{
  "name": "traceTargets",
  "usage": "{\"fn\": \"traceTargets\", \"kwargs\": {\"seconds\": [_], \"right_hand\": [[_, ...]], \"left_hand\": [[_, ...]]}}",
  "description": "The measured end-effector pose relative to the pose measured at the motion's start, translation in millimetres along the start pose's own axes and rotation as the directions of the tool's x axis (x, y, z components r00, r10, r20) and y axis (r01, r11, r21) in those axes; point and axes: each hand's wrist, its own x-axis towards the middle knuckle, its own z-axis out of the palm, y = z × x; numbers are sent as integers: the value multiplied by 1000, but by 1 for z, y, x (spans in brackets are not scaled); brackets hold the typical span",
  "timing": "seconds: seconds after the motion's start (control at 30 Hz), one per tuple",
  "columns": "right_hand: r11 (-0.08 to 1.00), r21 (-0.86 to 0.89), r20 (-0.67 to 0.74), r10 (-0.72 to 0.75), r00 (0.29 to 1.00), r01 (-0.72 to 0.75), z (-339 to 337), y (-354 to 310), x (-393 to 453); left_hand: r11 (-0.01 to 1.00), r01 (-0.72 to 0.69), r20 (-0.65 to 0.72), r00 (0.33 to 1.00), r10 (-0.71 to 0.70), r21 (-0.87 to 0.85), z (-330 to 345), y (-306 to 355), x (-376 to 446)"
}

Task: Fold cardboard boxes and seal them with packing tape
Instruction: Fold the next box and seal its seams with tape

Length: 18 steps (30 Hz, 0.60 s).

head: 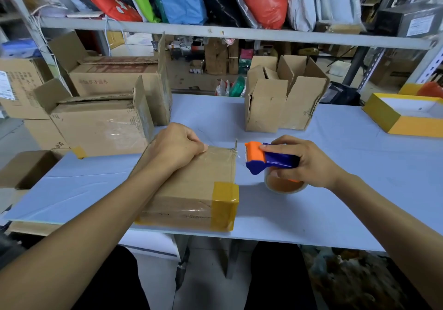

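Blue-and-orange tape dispenser [268,157], brown box [191,189]

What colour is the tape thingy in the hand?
The tape dispenser is blue with an orange front, seen in the head view, held by the right hand.

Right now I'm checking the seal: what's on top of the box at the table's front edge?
Clear tape and the left hand lie on the box, with yellow tape wrapping its corner. The seam under the hand is hidden.

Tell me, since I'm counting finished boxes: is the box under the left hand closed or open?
Closed. The box has its top flat under clear tape, yellow tape wraps its near corner, and the left hand presses on top.
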Motion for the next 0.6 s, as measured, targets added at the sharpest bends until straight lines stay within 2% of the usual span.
{"fn": "traceTargets", "kwargs": {"seconds": [0.13, 0.23, 0.27, 0.33, 0.4, 0.43, 0.6], "right_hand": [[998, -55, 49, -11, 999, 14, 4, 5, 3], [998, -63, 61, -7, 998, 11, 8, 7, 4], [998, -61, 59, -5, 998, 9, 9, 7, 4], [997, -73, 63, -8, 998, 13, 9, 6, 4], [996, -86, 70, -3, 998, 9, 9, 6, 5], [996, -88, 72, 2, 997, 4, 10, 6, 5], [996, -89, 18, 10, 1000, -8, 19, 1, -3]], "left_hand": [[995, -10, -2, 1000, 10, 101, 0, 2, 0], [950, 8, 23, 1000, -16, 312, -6, 1, 2], [941, -28, 63, 998, 7, 338, -7, 2, 5], [921, -234, 181, 966, 184, 311, -2, 8, 7], [847, -460, 325, 870, 371, 264, 9, 15, 6], [823, -511, 375, 834, 405, 247, 14, 17, 3], [799, -502, 498, 812, 305, 330, 21, 15, -9]]}}
